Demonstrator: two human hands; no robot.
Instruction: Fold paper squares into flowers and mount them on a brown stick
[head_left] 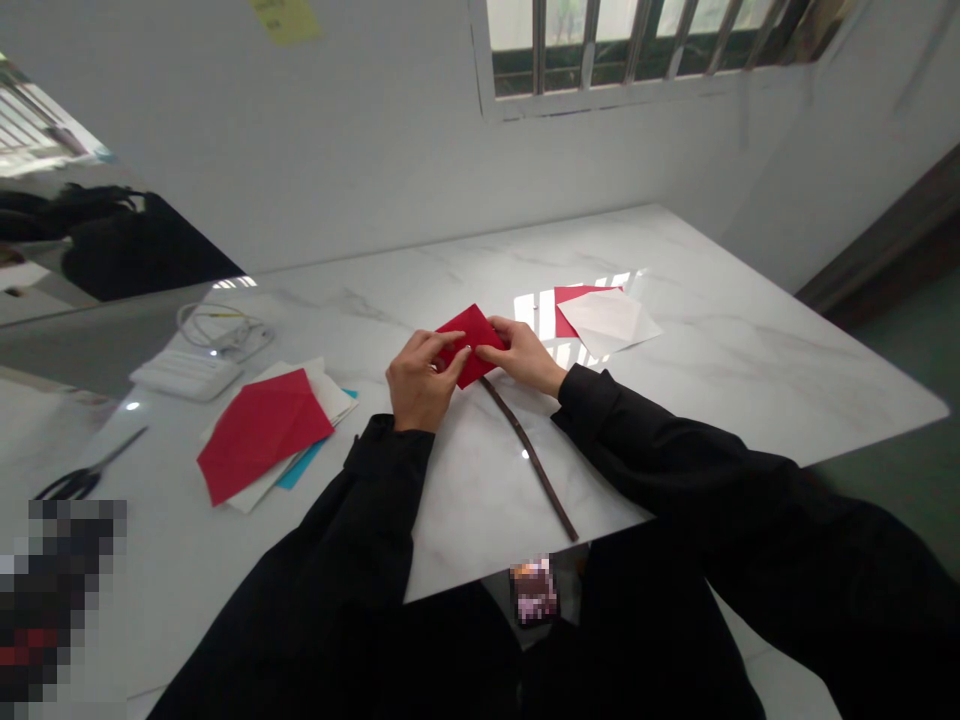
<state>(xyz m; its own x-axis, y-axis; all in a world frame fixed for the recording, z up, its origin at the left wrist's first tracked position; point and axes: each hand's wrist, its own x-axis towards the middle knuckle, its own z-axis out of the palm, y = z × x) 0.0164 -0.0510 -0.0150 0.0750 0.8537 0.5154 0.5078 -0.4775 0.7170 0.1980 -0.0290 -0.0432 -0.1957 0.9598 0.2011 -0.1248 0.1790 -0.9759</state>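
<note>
A red square of paper (475,322) lies turned cornerwise between my hands, over the white marbled table. My left hand (421,378) grips its left side, the index finger lying across the paper and the thumb on its front. My right hand (531,358) pinches the right side, thumb on top and fingers behind the edge. A tiny bright spot shows at my left thumb tip; I cannot make out what it is. From just below the paper a thin brown stick (531,455) runs toward the table's front edge; whether it touches the paper is unclear.
Left of my hands is a pile of red (266,432), white and blue paper sheets. Beyond it sit a white box-like thing (186,374) and a coiled cable (225,330). Black scissors (82,482) lie at far left. Red and white sheets (609,320) lie back right.
</note>
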